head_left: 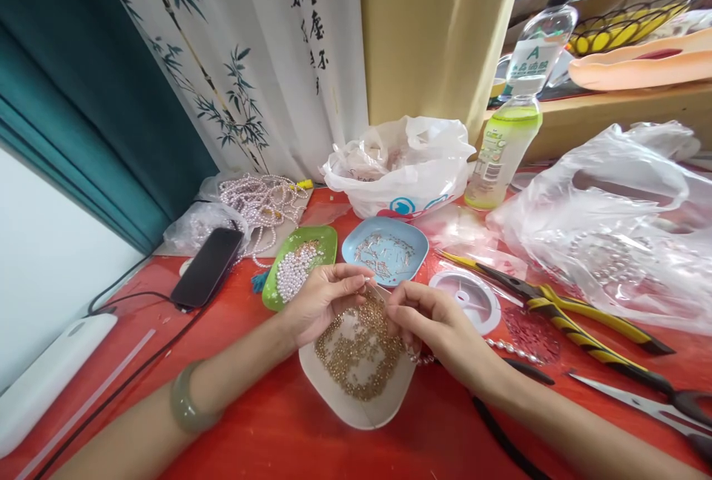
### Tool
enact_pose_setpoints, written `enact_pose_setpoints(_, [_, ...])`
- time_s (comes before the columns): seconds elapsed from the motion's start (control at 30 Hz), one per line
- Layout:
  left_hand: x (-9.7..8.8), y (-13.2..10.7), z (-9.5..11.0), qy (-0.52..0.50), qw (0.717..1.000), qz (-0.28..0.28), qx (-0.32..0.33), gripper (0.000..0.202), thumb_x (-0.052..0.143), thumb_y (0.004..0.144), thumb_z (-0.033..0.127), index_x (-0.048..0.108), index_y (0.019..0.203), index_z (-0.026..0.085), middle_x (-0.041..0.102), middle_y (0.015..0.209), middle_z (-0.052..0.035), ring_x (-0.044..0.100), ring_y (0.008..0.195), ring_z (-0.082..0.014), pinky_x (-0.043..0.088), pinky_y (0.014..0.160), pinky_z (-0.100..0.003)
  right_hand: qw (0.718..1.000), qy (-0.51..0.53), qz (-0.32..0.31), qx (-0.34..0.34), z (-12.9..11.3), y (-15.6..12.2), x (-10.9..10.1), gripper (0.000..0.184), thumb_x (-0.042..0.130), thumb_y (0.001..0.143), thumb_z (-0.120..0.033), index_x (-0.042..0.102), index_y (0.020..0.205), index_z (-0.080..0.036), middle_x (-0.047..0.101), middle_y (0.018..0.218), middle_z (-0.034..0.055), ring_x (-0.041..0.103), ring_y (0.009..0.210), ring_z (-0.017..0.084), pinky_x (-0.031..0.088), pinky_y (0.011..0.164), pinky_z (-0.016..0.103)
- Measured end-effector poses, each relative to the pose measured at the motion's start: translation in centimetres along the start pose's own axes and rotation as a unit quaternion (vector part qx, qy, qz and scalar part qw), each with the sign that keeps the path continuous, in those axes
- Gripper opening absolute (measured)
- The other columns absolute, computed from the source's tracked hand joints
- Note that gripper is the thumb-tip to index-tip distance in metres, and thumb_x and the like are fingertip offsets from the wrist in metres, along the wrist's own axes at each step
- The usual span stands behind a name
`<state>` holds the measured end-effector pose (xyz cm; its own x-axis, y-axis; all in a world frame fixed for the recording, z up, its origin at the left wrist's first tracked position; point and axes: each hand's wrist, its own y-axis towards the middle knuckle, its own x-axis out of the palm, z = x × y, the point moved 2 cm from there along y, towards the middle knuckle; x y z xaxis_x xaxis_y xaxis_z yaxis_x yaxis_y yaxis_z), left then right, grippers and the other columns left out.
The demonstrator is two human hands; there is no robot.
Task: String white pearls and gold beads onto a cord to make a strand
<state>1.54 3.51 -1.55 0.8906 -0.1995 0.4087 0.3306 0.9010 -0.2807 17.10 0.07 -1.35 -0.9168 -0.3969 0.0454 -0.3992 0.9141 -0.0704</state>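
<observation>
Above a white dish (356, 415) of small gold beads (361, 350), my two hands meet with their fingertips close together. My left hand (328, 298) pinches something too small to make out between thumb and forefinger. Close beside it, my right hand (431, 320) has its fingers closed on a thin thread, faintly visible between the hands. A string of pearly beads (515, 350) emerges from under the right hand and lies toward the right. Behind the hands are a green dish (328, 239) with white pearl beads (297, 272) and a blue dish (356, 242) holding small metal pins.
Right of the hands lie a thread spool (489, 306), yellow-black pliers (578, 328), scissors (639, 398) and a plastic bag (623, 191). A bottle (495, 153) stands behind another white bag (400, 168). At left are a phone (207, 268), its cable and bead strands (261, 202).
</observation>
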Motion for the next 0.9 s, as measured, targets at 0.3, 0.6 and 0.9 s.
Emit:
enact_pose_setpoints(0.3, [-0.02,-0.07,-0.07,-0.008,1.0,-0.003,0.006,0.013,0.072,0.06,0.012,0.067,0.072,0.01,0.067,0.068,-0.0024,0.06,0.06,-0.0055,0.049,0.056,-0.011,1.0,-0.002,-0.001,0.007,-0.09,-0.06,-0.1,0.01,0.046,0.072,-0.018,0.045,0.062,-0.018,0.047,0.053,-0.0056,0.037,0.041,0.004,0.029,0.037,0.016])
enact_pose_setpoints(0.6, [-0.13,-0.02,-0.07,-0.011,1.0,0.001,0.012,0.013,0.072,0.059,0.011,0.067,0.071,0.01,0.066,0.068,-0.0014,0.058,0.058,-0.0048,0.048,0.056,-0.012,1.0,-0.02,-0.001,0.001,-0.08,0.11,-0.03,0.011,0.046,0.073,-0.019,0.045,0.063,-0.018,0.048,0.053,-0.0048,0.037,0.043,0.004,0.027,0.039,0.017])
enact_pose_setpoints(0.9, [-0.23,-0.03,-0.29,-0.005,1.0,-0.009,0.012,0.012,0.072,0.06,0.012,0.068,0.072,0.011,0.067,0.069,-0.0014,0.059,0.059,-0.0047,0.048,0.057,-0.012,0.999,-0.035,0.0,0.008,-0.01,0.1,-0.05,0.011,0.046,0.073,-0.02,0.046,0.063,-0.018,0.048,0.054,-0.0042,0.038,0.042,0.005,0.028,0.038,0.017])
